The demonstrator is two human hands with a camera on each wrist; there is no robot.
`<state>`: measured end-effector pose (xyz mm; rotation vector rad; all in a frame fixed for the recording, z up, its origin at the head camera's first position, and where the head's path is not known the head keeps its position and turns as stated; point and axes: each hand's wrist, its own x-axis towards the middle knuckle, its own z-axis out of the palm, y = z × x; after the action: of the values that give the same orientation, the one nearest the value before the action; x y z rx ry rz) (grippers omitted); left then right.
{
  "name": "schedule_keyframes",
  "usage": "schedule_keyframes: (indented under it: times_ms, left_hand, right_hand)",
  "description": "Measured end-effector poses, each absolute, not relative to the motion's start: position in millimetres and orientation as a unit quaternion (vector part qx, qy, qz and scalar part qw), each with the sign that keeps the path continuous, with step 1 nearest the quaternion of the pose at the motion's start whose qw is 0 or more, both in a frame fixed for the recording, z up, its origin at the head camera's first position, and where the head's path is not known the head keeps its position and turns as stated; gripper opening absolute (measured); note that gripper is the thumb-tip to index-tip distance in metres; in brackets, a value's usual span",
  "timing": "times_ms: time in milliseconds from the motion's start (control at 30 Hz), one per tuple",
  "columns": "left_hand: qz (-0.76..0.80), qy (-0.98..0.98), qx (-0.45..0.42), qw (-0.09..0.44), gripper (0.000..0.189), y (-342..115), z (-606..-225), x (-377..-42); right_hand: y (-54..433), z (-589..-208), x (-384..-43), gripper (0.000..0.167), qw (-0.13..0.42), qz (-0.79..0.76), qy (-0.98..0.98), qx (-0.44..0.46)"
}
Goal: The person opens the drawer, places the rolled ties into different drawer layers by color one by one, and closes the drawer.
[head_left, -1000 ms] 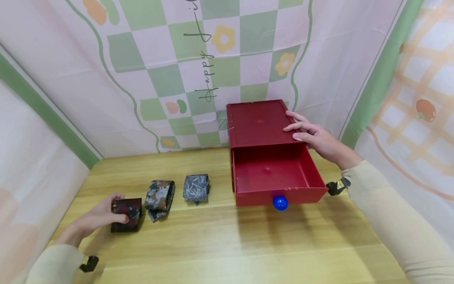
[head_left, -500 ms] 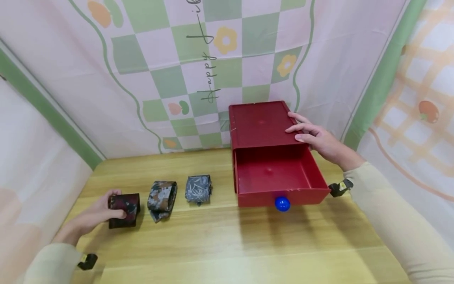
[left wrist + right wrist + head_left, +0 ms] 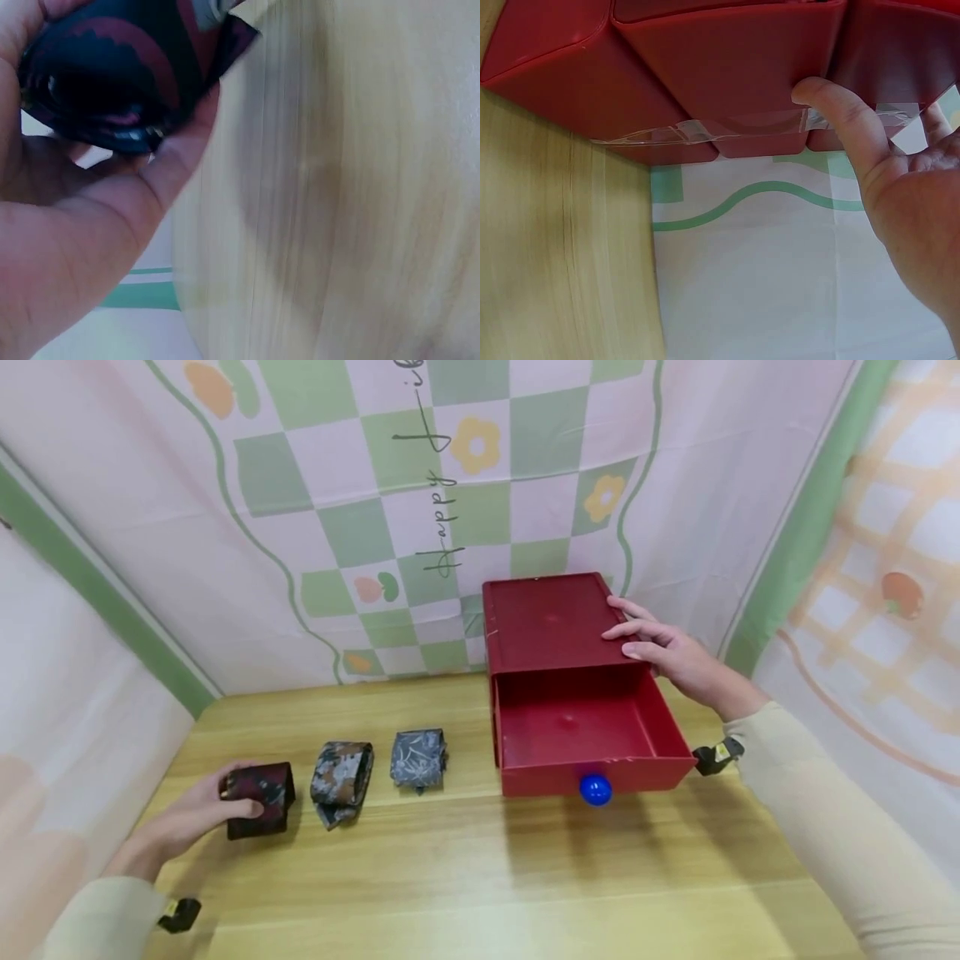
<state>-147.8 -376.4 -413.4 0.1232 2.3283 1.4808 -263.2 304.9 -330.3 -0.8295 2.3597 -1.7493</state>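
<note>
My left hand (image 3: 180, 814) grips a rolled-up necktie (image 3: 258, 800), dark red and black with a floral pattern, thumb across its near side. In the left wrist view the necktie (image 3: 112, 71) shows its coiled end, above the table. To its right lie a rolled brown-and-grey floral necktie (image 3: 340, 774) and a rolled grey necktie (image 3: 417, 758) with a white leaf print. My right hand (image 3: 678, 662) rests on the right edge of a red plastic drawer box (image 3: 551, 620). The right wrist view shows a digit against the box's side (image 3: 735, 71). Its drawer (image 3: 581, 727) is pulled out, with nothing inside.
A blue round knob (image 3: 596, 790) sticks out from the drawer front. The wooden table (image 3: 420, 877) carries everything, and printed cloth curtains (image 3: 300, 527) close it in at the back and sides. Clear tape (image 3: 660, 136) runs along the box's side.
My left hand has lifted the dark red necktie slightly, away from the camera and a little left. The right hand, the box and the other two neckties stay put.
</note>
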Motion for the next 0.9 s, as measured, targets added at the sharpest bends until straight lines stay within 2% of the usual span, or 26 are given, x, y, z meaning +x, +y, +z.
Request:
schedule_keyframes:
  times_ms: [367, 600, 900]
  left_hand:
    - [0.494, 0.852, 0.037, 0.168, 0.077, -371.6, -414.1, -145.8]
    - [0.425, 0.892, -0.002, 0.155, 0.1, -374.4, -414.2, -146.6]
    - [0.417, 0.894, -0.028, 0.162, 0.106, -372.2, -411.9, -148.0]
  right_hand:
    - [302.9, -328.1, -262.2, 0.031, 0.049, -0.574, 0.774, -0.264]
    - [302.7, -326.6, -263.8, 0.03, 0.048, -0.573, 0.775, -0.261]
    - [302.9, -327.1, -262.8, 0.031, 0.049, -0.571, 0.776, -0.264]
